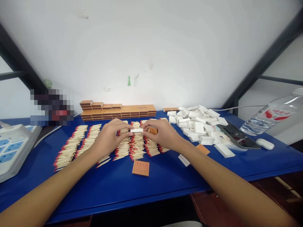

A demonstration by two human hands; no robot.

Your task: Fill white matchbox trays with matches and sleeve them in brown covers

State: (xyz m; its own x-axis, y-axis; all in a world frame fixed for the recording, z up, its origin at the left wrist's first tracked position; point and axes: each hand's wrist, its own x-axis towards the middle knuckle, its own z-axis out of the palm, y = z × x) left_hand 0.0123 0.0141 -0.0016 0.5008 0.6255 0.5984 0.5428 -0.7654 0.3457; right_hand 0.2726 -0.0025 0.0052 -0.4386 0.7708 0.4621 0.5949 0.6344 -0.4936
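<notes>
A small white matchbox tray (137, 130) is held level above the rows of matches, between both hands. My left hand (113, 134) pinches its left end with thumb and fingertips. My right hand (163, 132) grips the right end and also has an orange matchbox cover (153, 130) tucked in its fingers. Beneath and around the hands lie rows of red-tipped matches (136, 148). An orange matchbox cover (140, 168) lies flat nearer the table's front edge. The inside of the held tray is not visible.
Orange matchboxes (118, 112) stand stacked along the wall. White trays (199, 123) lie heaped at right, beside a dark tablet (239, 135), a white mouse-shaped case (265, 144) and a tilted water bottle (270, 113). At left is a power strip (14, 148) on the blue table (106, 192).
</notes>
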